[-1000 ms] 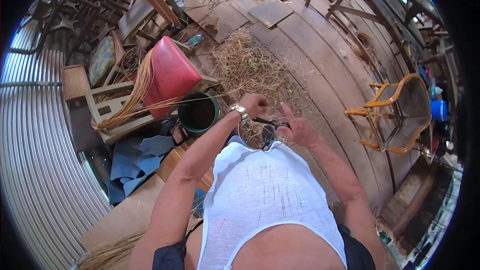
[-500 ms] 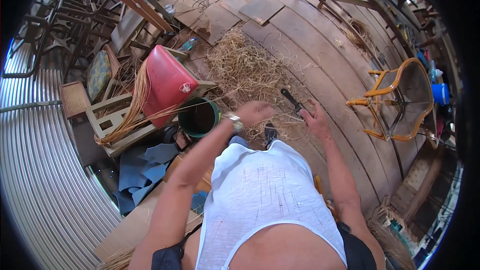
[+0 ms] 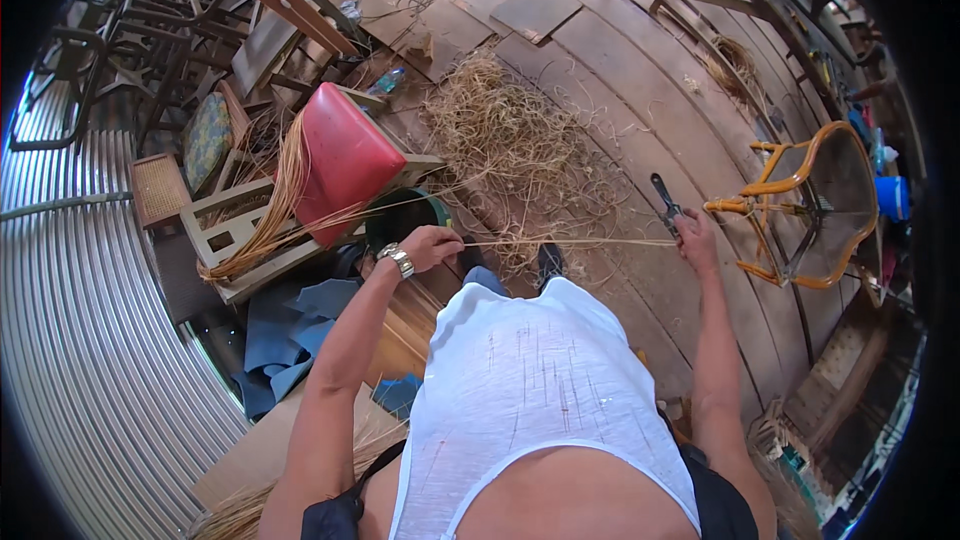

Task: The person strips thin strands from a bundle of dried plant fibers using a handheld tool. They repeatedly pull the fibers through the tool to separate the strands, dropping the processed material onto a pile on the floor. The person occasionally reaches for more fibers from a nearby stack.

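Note:
A thin tan cane strip (image 3: 560,241) stretches almost level between my two hands. My left hand (image 3: 428,247), with a metal watch at its wrist, is closed on the strip's left part beside the dark green bucket (image 3: 437,208). My right hand (image 3: 697,242) grips a slim black tool (image 3: 661,190) whose rounded end points away from me; its exact kind is not clear. The strip's right end meets the tool at my right fingers. A bundle of long cane strips (image 3: 285,190) drapes over the red seat (image 3: 345,165) to the left.
A heap of curly cane shavings (image 3: 500,125) covers the plank floor ahead. An orange-framed chair (image 3: 800,175) lies at the right. Stacked dark chair frames (image 3: 130,60) stand at the far left, above corrugated metal sheeting (image 3: 80,340). Blue sheet pieces (image 3: 285,340) lie near my left arm.
My hands have moved apart, the left to the left and the right to the right with the black tool. The cane strip now runs stretched between them.

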The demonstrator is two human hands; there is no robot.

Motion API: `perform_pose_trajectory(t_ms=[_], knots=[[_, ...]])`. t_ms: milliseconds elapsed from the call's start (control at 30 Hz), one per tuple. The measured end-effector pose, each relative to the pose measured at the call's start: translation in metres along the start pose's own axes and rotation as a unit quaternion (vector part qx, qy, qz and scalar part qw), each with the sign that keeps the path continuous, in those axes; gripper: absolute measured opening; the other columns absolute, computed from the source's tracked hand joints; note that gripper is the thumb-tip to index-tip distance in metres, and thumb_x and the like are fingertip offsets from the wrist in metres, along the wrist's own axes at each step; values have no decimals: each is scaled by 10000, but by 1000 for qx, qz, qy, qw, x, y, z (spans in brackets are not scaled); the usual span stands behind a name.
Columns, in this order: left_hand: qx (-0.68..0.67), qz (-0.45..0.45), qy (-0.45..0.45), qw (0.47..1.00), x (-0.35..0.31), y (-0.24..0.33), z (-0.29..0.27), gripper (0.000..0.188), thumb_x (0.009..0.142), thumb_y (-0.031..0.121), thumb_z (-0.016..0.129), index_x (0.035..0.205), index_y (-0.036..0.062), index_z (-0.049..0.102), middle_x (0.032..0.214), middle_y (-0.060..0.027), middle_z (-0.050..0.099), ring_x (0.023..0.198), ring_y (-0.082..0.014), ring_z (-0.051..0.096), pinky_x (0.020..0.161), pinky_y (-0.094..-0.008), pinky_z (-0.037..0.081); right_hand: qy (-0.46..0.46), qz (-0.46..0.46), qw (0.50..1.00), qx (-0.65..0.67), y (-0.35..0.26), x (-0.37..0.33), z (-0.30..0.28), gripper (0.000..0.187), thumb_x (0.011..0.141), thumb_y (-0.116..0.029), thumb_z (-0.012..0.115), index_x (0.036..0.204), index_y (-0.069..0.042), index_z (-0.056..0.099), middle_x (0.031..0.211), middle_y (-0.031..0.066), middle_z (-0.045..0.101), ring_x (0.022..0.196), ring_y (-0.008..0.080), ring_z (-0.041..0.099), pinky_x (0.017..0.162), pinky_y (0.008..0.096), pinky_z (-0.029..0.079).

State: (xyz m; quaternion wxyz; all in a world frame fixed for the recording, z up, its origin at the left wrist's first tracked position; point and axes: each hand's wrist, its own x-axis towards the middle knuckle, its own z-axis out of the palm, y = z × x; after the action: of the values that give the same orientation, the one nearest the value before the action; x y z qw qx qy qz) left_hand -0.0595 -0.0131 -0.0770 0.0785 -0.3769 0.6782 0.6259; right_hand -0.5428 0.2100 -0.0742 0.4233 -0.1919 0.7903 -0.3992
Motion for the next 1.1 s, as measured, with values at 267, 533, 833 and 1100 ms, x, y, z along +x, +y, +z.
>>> perform_pose_trajectory(t_ms=[267,533,833,1100], knots=[[188,15,22,982,-20,-1,-11,166,875,204,600,879,45,648,749,-70,673,708,-207,645,640,-323,496,-39,1,999,-8,2,-2,1,365,897,-243,622,1163,-32,486,647,4,556,435,41,437,345,194,307],[516,-139,-105,839,-30,-1,7,228,869,260,572,942,64,663,931,-131,687,901,-295,660,742,-418,521,-88,-4,996,-15,-17,-9,14,313,900,-223,615,1136,-43,518,691,-5,573,439,24,434,337,174,307],[434,-427,-77,789,-140,-126,-34,444,849,215,556,1275,94,527,1255,-155,573,1147,-308,563,901,-440,477,52,18,995,-80,10,0,-70,267,904,-293,602,1040,-71,543,619,-9,508,415,47,418,343,214,302],[155,-207,98,961,-53,-67,67,747,739,539,668,1271,39,511,1182,-188,600,1106,-318,572,935,-383,460,-60,184,966,173,-13,-18,56,166,921,-273,567,941,-117,514,644,-2,448,430,69,380,353,225,306]])
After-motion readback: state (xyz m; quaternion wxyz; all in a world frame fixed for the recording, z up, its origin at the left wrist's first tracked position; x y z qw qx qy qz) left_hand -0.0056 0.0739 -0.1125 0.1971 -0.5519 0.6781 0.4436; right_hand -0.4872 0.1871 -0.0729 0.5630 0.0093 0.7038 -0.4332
